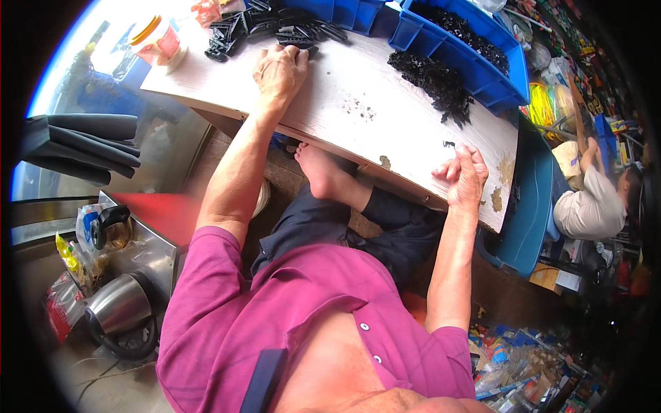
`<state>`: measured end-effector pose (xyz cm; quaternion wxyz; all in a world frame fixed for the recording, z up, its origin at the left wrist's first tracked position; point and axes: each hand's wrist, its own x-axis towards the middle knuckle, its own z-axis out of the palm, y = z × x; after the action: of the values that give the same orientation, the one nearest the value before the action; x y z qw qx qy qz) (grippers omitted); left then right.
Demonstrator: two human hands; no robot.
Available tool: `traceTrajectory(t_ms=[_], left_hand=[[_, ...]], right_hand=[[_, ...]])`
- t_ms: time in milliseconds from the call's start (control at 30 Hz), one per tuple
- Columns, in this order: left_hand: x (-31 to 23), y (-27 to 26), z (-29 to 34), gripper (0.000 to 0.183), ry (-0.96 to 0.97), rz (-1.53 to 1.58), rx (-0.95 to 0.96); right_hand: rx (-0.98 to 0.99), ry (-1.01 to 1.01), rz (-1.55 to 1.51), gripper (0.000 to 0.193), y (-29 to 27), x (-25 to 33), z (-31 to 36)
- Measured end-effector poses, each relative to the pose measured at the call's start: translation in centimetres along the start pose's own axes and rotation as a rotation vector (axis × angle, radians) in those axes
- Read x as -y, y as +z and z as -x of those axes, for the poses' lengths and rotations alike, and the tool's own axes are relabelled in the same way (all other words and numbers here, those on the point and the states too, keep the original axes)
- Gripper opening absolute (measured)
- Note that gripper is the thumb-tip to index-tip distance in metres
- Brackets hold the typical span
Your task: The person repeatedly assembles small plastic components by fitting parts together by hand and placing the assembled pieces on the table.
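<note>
My left hand (281, 74) rests at the near edge of a heap of long black plastic pieces (241, 27) on the pale table. Its fingers are bent down and closed over a black piece at the edge of the heap, though the fingertips are partly hidden. My right hand (463, 175) is over the table's near right edge, fingers loosely bent and apart, with nothing visible between them. A tiny black part (449, 144) lies on the table just beside its fingertips. Farther back is a loose heap of small black parts (434, 82).
A blue bin (475, 65) of small black parts stands at the back right; a jar (153, 38) sits at the far left. A teal tub (527, 206) adjoins the table's right end. A steel kettle (120, 310) stands lower left. Another person (591, 203) works at far right.
</note>
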<state>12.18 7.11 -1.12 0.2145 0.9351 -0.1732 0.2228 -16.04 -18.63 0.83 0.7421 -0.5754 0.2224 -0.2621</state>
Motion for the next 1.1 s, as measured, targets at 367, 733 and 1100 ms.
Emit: traceTrajectory(t_ms=[367, 733, 1100], left_hand=[[-1.9, -1.5, 2.0, 0.031, 0.481, 0.084, 0.086], [-2.2, -1.8, 2.9, 0.035, 0.06, 0.374, 0.186], [-6.4, -2.8, 7.3, 0.025, -0.082, 0.809, 0.166]], right_hand=[[-0.035, -0.009, 0.018, 0.015, 0.2, -0.1, -0.2], [-0.01, -0.032, -0.005, 0.018, -0.1, -0.3, 0.0], [-0.08, -0.004, -0.034, 0.014, 0.7, 0.0, -0.1]])
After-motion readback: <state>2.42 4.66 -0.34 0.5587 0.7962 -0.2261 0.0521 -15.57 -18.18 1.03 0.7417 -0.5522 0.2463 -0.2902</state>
